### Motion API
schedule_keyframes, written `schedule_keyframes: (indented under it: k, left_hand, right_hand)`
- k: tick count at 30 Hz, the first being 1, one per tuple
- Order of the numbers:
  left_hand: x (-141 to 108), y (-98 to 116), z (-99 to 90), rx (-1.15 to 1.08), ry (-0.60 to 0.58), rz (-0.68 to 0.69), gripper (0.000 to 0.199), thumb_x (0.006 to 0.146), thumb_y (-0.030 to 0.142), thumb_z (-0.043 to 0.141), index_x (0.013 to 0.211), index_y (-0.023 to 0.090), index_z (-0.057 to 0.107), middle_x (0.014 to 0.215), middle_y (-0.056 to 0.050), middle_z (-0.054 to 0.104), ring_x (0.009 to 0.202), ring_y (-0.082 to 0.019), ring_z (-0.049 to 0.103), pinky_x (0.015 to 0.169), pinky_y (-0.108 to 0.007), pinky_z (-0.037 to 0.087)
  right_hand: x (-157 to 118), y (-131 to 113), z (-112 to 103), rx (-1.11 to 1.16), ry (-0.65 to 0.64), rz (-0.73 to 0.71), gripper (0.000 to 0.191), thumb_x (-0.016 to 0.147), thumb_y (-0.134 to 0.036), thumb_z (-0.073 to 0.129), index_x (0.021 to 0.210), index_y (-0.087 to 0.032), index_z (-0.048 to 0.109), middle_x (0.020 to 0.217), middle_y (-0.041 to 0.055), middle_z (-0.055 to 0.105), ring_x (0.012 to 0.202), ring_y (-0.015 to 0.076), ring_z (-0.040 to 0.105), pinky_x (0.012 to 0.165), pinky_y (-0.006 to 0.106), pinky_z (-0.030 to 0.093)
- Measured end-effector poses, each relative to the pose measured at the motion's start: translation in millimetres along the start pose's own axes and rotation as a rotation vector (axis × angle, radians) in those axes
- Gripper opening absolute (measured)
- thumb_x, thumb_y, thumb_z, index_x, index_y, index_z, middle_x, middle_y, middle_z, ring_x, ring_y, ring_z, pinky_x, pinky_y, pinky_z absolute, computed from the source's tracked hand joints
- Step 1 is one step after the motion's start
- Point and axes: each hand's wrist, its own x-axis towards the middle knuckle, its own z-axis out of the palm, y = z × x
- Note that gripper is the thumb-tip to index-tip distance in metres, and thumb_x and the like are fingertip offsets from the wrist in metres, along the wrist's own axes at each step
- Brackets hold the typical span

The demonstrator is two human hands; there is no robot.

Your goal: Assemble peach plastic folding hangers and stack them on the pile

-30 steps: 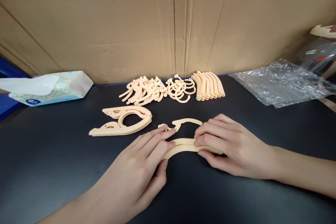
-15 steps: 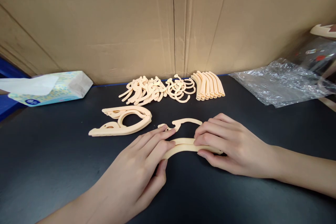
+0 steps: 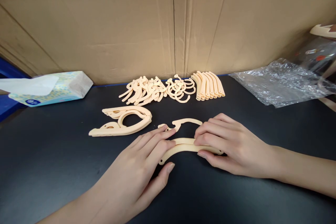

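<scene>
Here on the black table lie two curved strips, smooth, cream-coloured, side by side in a shallow arch, a small hole showing at one end. The left hand rests fingertips on them, its thumb apart; the right hand pinches them, though its grip is partly hidden.

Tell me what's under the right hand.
The right hand covers part of the curved pieces; one end shows just below its fingers. Whatever else the palm hides can't be seen.
</scene>
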Motion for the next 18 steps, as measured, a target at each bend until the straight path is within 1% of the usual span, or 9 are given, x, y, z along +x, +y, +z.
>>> schedule_keyframes:
  k: [3,9,14,18]
  left_hand:
    - [-0.8,-0.4,0.0,-0.005,-0.007,-0.003,0.027,0.099,0.021,0.045,0.123,0.022,0.055,0.138,-0.003,0.058,0.136,-0.018,0.046,0.114,-0.033,0.039]
    - [-2.1,-2.6,0.8,-0.004,-0.014,-0.004,0.029,0.099,0.023,0.045,0.127,0.022,0.053,0.139,-0.003,0.057,0.136,-0.018,0.045,0.113,-0.033,0.04]
    - [-2.6,-4.6,1.0,0.004,-0.023,0.016,0.032,0.098,0.023,0.046,0.13,0.022,0.051,0.143,-0.003,0.053,0.138,-0.017,0.042,0.115,-0.031,0.037]
    - [-2.4,-4.8,0.6,0.002,-0.02,0.034,0.031,0.098,0.022,0.045,0.129,0.02,0.052,0.144,-0.005,0.052,0.138,-0.016,0.041,0.117,-0.029,0.034]
  right_hand:
    - [-0.3,0.7,0.0,0.003,-0.003,0.001,0.008,0.095,-0.02,0.056,0.091,-0.017,0.062,0.091,0.0029,0.068,0.081,0.0138,0.061,0.076,0.03,0.039]
    - [-0.6,1.4,0.7,0.012,-0.01,-0.003,0.009,0.096,-0.022,0.056,0.092,-0.016,0.062,0.092,0.0021,0.067,0.083,0.0135,0.061,0.077,0.03,0.04]
    - [-0.6,0.8,0.2,0.016,-0.005,-0.008,0.01,0.096,-0.023,0.057,0.093,-0.016,0.063,0.095,0.0032,0.067,0.084,0.0137,0.062,0.079,0.03,0.04]
    - [-1.3,0.1,-2.2,0.01,0.024,-0.017,0.012,0.095,-0.025,0.058,0.093,-0.015,0.064,0.098,0.005,0.068,0.083,0.0136,0.061,0.08,0.029,0.041]
